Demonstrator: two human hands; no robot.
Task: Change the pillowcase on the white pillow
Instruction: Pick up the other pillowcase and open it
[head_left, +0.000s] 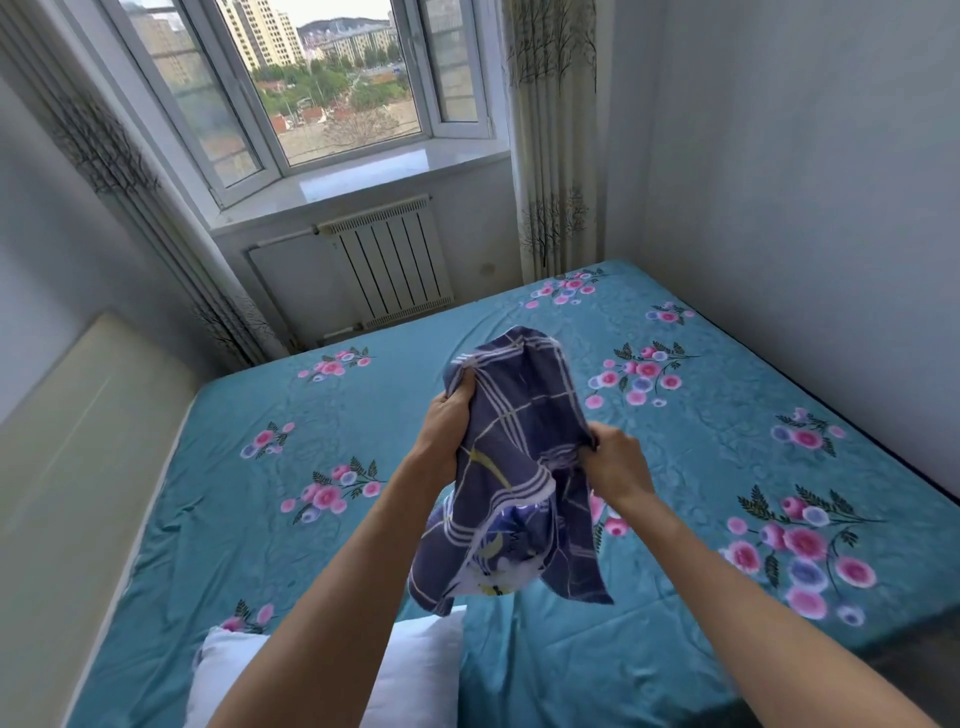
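1. Purple checked cloth pillowcase (511, 467), bunched and limp, held above the bed (675, 415).
2. Left hand (445, 422) and right hand (615, 460) both grip its edges, fingers curled.
3. White pillow (415, 675), soft and bare, lies near, below the arms.

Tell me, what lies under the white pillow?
The white pillow lies on the teal floral bedsheet, which spreads around it. The left forearm covers the pillow's middle, so anything beneath it is hidden.

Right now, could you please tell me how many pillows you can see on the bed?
1: a white pillow lies at the bed's near edge, partly hidden behind the left forearm. Both hands hold a purple plaid pillowcase above the bed. Other pillows may lie out of view.
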